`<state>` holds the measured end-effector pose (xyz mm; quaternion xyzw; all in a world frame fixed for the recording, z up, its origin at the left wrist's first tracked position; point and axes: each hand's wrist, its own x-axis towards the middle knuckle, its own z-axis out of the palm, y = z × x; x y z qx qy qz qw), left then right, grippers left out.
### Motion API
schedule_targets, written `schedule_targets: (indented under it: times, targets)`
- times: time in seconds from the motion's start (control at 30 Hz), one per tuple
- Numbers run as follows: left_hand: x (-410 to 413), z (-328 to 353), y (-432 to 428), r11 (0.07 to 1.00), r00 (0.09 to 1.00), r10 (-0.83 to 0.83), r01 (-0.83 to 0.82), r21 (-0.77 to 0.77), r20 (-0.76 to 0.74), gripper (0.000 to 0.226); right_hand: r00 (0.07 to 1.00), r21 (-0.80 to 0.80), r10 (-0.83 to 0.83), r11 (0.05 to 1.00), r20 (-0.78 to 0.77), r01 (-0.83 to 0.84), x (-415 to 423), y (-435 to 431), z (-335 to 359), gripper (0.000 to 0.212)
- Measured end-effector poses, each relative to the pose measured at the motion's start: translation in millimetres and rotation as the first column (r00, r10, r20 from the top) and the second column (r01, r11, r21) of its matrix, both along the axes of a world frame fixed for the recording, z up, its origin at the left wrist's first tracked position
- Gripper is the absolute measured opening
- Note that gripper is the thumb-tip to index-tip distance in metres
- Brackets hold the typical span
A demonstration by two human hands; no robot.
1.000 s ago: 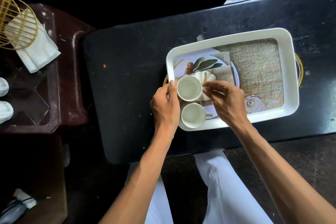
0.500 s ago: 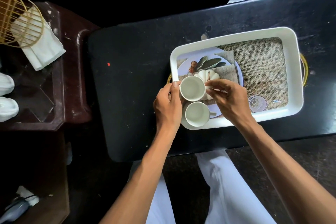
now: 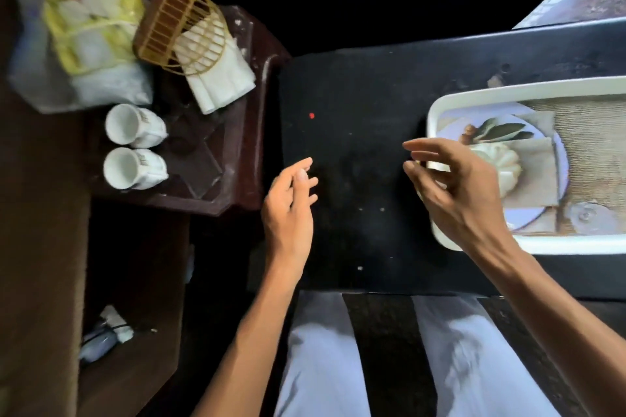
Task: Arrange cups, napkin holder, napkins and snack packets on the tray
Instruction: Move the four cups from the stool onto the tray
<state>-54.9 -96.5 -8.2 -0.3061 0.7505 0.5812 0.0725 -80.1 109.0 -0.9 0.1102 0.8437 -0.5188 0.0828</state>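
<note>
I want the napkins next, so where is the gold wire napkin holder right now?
In the head view, the napkin holder lies tipped at upper left on the brown side table, over white napkins, beside the snack packets.

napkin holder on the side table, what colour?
Gold/yellow wire napkin holder, lying tipped over white napkins; head view.

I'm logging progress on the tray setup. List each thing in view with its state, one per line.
Left hand: open, empty.
Right hand: open, empty, over the tray's left end.
Two cups: lying on their sides on the side table.
Napkin holder: tipped over the napkins.
Snack packets: on the side table.
</note>
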Motion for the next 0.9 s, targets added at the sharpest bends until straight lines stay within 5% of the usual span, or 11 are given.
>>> schedule_targets:
  times: [0.47,0.63,0.9]
  targets:
    - [3.3,31.4,-236.3,0.917,0.931,0.228,-0.304,-0.258,-0.284,0.031,0.986,-0.197,0.164,0.968,0.04,-0.153,-9.4,-272.5,-11.6,0.019]
    - [-1.6,13.4,-277.7,0.903,0.922,0.308,-0.361,-0.233,-0.236,0.031,0.985,-0.189,0.158,0.972,0.071,-0.142,-8.3,-328.0,-24.0,0.028]
    - [-13.4,-0.8,-278.2,0.94,0.935,0.342,-0.341,0.025,-0.094,0.032,0.982,-0.133,0.178,0.977,0.068,-0.167,-8.1,-350.8,-30.7,0.024]
